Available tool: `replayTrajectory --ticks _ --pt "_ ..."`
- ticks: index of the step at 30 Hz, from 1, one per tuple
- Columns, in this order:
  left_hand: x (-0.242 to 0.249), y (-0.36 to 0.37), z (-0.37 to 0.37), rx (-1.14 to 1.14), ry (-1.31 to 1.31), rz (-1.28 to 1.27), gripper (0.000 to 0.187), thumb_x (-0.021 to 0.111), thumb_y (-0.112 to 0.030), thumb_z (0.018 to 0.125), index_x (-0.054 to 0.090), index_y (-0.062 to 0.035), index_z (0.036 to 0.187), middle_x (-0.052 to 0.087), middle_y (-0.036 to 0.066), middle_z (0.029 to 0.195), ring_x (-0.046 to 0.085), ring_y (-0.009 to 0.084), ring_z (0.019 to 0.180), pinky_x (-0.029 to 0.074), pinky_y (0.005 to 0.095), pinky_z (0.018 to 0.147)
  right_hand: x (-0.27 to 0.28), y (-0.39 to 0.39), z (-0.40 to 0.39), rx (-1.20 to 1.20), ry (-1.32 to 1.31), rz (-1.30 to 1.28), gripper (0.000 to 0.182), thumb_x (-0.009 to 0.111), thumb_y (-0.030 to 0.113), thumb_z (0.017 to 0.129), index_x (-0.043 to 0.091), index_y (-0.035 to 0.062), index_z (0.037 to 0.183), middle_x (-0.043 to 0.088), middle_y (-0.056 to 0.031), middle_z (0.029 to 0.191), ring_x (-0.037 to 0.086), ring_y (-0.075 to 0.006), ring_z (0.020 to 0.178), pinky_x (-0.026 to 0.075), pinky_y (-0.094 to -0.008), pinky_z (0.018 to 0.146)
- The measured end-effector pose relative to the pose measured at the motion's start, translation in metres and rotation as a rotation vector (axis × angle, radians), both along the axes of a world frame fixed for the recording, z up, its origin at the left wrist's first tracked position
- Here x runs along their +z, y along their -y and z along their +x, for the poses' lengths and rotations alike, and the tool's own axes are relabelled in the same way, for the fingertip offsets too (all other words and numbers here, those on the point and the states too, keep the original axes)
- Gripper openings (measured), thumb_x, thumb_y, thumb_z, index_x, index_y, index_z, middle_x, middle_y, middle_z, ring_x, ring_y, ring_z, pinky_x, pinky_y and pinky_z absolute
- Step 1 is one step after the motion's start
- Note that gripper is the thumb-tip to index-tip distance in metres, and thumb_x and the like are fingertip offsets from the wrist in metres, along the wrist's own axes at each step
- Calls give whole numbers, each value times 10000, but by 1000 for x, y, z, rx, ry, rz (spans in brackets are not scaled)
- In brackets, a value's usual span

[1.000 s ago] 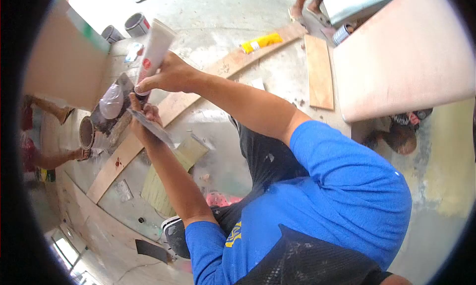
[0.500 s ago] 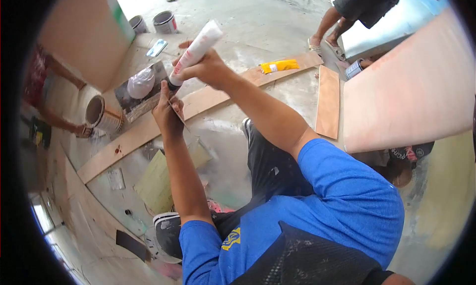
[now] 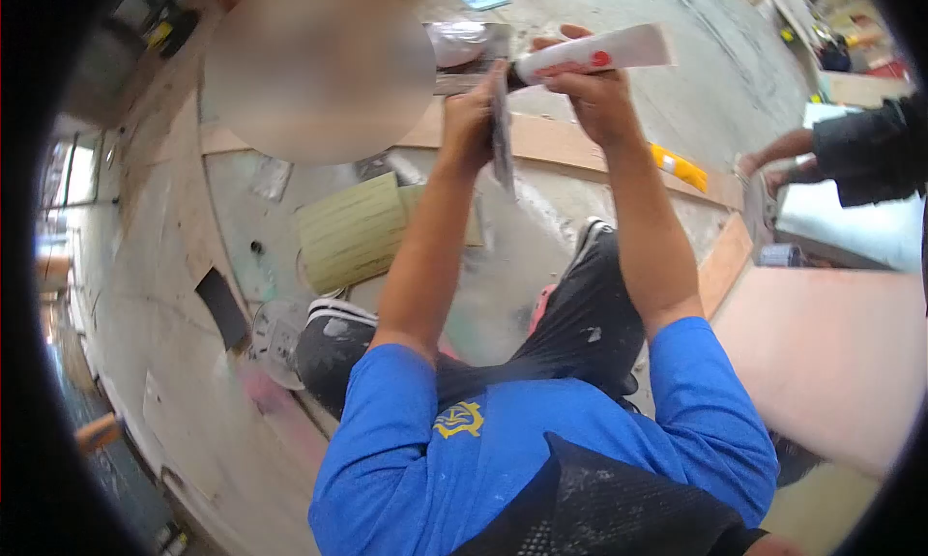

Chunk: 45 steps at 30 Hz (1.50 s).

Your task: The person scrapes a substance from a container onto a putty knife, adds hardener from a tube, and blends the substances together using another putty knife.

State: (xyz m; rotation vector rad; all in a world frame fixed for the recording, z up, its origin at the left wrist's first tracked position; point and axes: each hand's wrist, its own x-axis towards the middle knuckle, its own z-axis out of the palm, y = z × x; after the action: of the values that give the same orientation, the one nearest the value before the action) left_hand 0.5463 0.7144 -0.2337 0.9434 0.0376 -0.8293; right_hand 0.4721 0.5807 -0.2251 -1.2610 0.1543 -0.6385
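Observation:
My right hand (image 3: 601, 100) is wrapped round a white squeeze tube (image 3: 626, 49) with red print. The tube lies nearly level, its dark nozzle end (image 3: 516, 73) pointing left, close by my left hand (image 3: 470, 129). My left hand is closed on a thin flat plate (image 3: 502, 155), seen nearly edge-on beside the fingers. Just beyond that hand, a white lump (image 3: 458, 45) sits on a dark, smeared mixing board (image 3: 495, 38). My left fingers partly hide how the plate and board meet.
A long wooden plank (image 3: 551, 138) crosses the floor beyond my knees, with a yellow packet (image 3: 680, 166) on it. Greenish boards (image 3: 353, 229) lie near my left knee. At right are a pinkish panel (image 3: 822, 348) and a person's legs (image 3: 781, 157). A blurred patch covers the upper left.
The view has swung left, so my hands now appear further right. The tube has tipped from steeply slanted to nearly level, still in my right hand. My left hand keeps its hold.

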Motion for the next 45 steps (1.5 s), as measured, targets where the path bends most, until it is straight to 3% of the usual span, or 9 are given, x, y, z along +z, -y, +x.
replayTrajectory --ticks 8,11,14,18,23,32,34,38,45 --pt "-29 -2 23 -40 -36 -66 270 672 -261 844 596 -14 769 502 -1 601 391 49 431 289 211 406 0 0 8 143 -76 -92 506 704 -48 688 498 5 1147 625 -125 1047 607 -201 970 492 -310 853" --pt "-19 -8 9 -29 123 -52 300 654 -353 844 638 -70 746 470 -30 581 411 79 466 326 263 431 -14 -11 16 -165 -237 -338 513 790 101 664 518 -5 1087 654 -92 928 629 -179 856 515 -298 778" --pt "-65 0 26 -88 242 -253 309 575 -293 901 618 3 976 619 32 808 384 40 471 321 200 435 -13 -4 13 -168 -231 -383 210 760 73 644 662 21 822 671 -64 826 631 -137 795 511 -288 723" --pt "-57 0 24 -150 38 -331 278 544 -181 915 573 23 1101 643 95 929 393 36 448 310 174 410 -5 -10 7 -43 -360 -346 337 787 79 672 636 1 963 672 -80 921 629 -149 858 508 -283 768" --pt "-52 4 26 -154 -2 -309 180 590 -198 895 587 -21 926 647 86 837 382 43 416 288 190 385 2 7 1 -144 -27 -233 231 765 66 697 654 4 889 677 -87 863 640 -153 814 507 -275 759" --pt "-50 12 -8 -455 152 291 330 717 -303 785 576 -61 612 412 -33 493 337 80 379 251 255 379 -7 41 -6 -376 -82 -261 151 709 120 776 667 6 865 678 -78 834 636 -136 739 511 -263 671" --pt "-80 13 -1 -615 470 311 357 732 -361 752 620 -55 605 463 -12 521 401 84 418 293 263 396 -13 50 -5 -368 -35 -232 140 723 143 756 678 19 802 682 -57 778 625 -121 687 508 -258 648" --pt "-60 21 -14 -693 297 327 218 690 -218 776 640 -18 704 411 -42 489 353 71 389 237 234 376 -10 62 -11 -198 -48 -330 225 714 181 770 672 -10 882 683 -102 805 635 -134 681 501 -260 580" --pt "-46 13 -5 -829 320 123 294 698 -122 720 647 62 943 666 113 846 610 156 745 470 268 703 -2 61 -9 -230 -449 -424 232 787 185 705 674 6 799 648 -46 753 588 -128 672 469 -267 618"
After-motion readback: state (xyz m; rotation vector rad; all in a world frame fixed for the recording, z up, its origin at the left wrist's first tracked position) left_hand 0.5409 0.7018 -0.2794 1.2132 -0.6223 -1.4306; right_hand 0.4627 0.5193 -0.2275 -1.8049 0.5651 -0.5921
